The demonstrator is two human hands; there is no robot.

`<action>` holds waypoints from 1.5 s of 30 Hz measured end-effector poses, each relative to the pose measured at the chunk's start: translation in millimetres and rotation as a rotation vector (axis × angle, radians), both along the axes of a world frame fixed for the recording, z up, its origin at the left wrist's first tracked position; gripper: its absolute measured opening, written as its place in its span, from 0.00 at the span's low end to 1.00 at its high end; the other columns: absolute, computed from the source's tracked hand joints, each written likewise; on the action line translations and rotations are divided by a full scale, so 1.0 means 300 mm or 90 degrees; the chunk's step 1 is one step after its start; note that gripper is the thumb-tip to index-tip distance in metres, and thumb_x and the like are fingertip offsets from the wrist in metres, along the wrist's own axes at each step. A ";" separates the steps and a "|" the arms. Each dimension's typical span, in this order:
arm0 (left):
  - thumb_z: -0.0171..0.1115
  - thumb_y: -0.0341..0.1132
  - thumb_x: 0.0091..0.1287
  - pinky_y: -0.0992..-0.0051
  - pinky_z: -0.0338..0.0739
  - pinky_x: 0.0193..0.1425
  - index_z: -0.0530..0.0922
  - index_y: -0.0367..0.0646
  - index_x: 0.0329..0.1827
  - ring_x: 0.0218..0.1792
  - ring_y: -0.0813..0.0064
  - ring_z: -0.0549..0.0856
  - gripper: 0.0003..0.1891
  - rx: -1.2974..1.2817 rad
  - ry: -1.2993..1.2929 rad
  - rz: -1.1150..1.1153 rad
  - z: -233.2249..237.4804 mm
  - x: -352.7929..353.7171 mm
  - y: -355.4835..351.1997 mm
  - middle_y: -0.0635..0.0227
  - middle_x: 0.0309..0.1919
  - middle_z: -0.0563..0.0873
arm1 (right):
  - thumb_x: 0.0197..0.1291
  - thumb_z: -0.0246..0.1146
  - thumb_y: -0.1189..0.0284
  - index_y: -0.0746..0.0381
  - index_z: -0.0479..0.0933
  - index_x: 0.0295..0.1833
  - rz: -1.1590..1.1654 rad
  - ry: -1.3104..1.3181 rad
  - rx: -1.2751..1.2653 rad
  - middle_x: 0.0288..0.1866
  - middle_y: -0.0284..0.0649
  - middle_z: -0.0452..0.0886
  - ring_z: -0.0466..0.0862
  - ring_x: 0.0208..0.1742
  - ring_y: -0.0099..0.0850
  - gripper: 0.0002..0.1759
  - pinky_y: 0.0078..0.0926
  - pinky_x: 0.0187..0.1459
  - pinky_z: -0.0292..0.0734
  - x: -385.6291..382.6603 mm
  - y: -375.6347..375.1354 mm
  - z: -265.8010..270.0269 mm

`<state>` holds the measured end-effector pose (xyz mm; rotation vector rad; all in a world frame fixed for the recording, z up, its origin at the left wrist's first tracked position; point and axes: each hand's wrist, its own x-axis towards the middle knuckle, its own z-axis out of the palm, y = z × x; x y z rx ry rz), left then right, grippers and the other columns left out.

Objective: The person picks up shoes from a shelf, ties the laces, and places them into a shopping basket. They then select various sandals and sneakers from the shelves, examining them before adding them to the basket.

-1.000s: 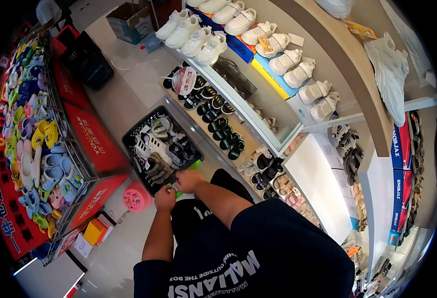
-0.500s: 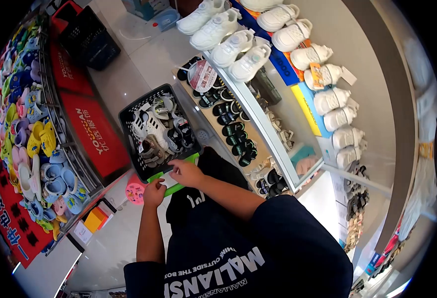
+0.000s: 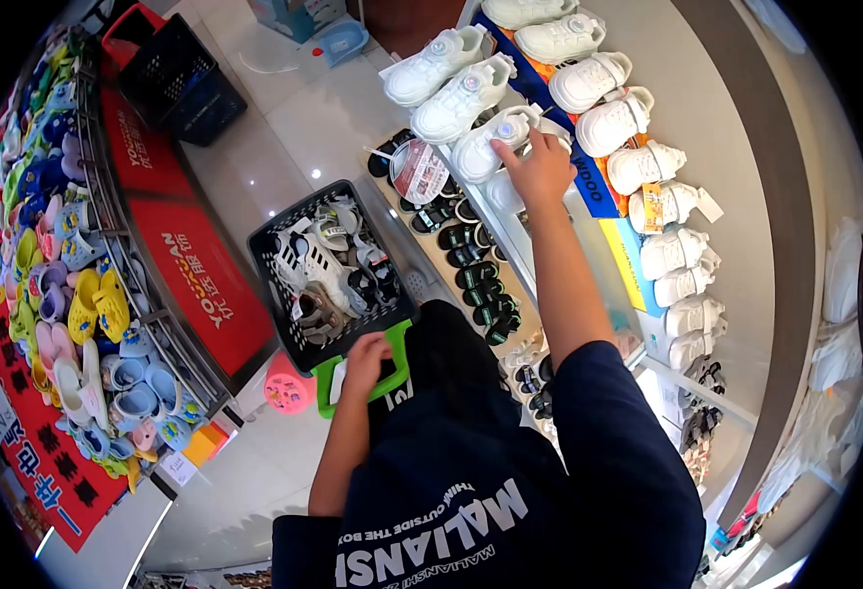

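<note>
One person, two bare hands. Left hand (image 3: 366, 365), fingers bent, over the green handle (image 3: 400, 360) of one black basket (image 3: 390, 319); whether it grips, cannot tell. One pink stool (image 3: 289, 385) just left of that hand. Right hand (image 3: 539, 169), ahead and right, bent over one white shoe (image 3: 481, 152); hold on it, cannot tell. Two white shoes (image 3: 463, 103) just past the right hand. Farther beyond both hands: one blue basin (image 3: 341, 41); farther left, two yellow clogs (image 3: 85, 306), one red handle (image 3: 127, 25).
</note>
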<state>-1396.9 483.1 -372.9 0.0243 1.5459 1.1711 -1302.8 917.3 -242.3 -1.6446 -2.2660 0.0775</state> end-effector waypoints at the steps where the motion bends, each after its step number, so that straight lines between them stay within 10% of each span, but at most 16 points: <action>1: 0.63 0.32 0.72 0.73 0.83 0.49 0.81 0.33 0.58 0.41 0.72 0.88 0.15 0.009 -0.018 -0.039 0.006 0.015 0.051 0.62 0.42 0.89 | 0.51 0.71 0.34 0.53 0.83 0.61 -0.009 -0.039 -0.003 0.60 0.43 0.84 0.83 0.62 0.44 0.41 0.50 0.56 0.74 -0.011 -0.002 0.010; 8: 0.63 0.35 0.74 0.75 0.78 0.50 0.81 0.34 0.59 0.43 0.75 0.87 0.16 0.142 -0.049 -0.140 0.162 -0.005 0.307 0.66 0.44 0.87 | 0.48 0.78 0.46 0.54 0.83 0.40 0.137 -0.002 0.003 0.35 0.31 0.84 0.84 0.42 0.34 0.25 0.49 0.62 0.70 0.052 -0.175 0.032; 11: 0.62 0.39 0.75 0.76 0.76 0.52 0.80 0.38 0.61 0.46 0.76 0.86 0.18 0.173 -0.050 -0.115 0.188 -0.064 0.289 0.68 0.47 0.86 | 0.45 0.80 0.53 0.53 0.84 0.40 0.296 0.036 0.234 0.33 0.31 0.82 0.82 0.40 0.33 0.21 0.48 0.64 0.71 0.068 -0.380 0.095; 18: 0.59 0.46 0.78 0.57 0.72 0.74 0.65 0.41 0.79 0.71 0.62 0.78 0.31 0.386 -0.295 0.016 0.332 -0.244 0.049 0.59 0.72 0.76 | 0.36 0.82 0.57 0.54 0.85 0.43 0.497 0.114 0.109 0.36 0.31 0.83 0.81 0.40 0.34 0.25 0.50 0.67 0.71 0.029 -0.898 0.291; 22: 0.72 0.43 0.68 0.37 0.78 0.68 0.63 0.43 0.80 0.68 0.51 0.81 0.40 0.329 -0.484 -0.036 0.315 -0.266 -0.143 0.56 0.69 0.79 | 0.39 0.85 0.61 0.58 0.86 0.43 0.455 0.260 -0.013 0.37 0.37 0.85 0.81 0.41 0.40 0.25 0.47 0.60 0.75 -0.042 -1.107 0.209; 33: 0.67 0.40 0.72 0.50 0.87 0.55 0.71 0.46 0.74 0.58 0.60 0.87 0.29 0.121 -0.440 0.141 0.191 -0.176 -0.332 0.61 0.62 0.84 | 0.47 0.84 0.62 0.62 0.85 0.52 0.326 0.302 -0.337 0.37 0.40 0.82 0.78 0.42 0.37 0.28 0.35 0.45 0.76 -0.098 -1.263 -0.111; 45: 0.72 0.35 0.66 0.55 0.83 0.58 0.79 0.49 0.64 0.54 0.62 0.88 0.23 -0.102 -0.404 0.338 -0.287 -0.237 -0.053 0.65 0.54 0.88 | 0.45 0.81 0.47 0.64 0.82 0.55 0.270 0.114 -0.444 0.58 0.53 0.79 0.79 0.61 0.53 0.40 0.51 0.61 0.75 -0.322 -1.010 -0.771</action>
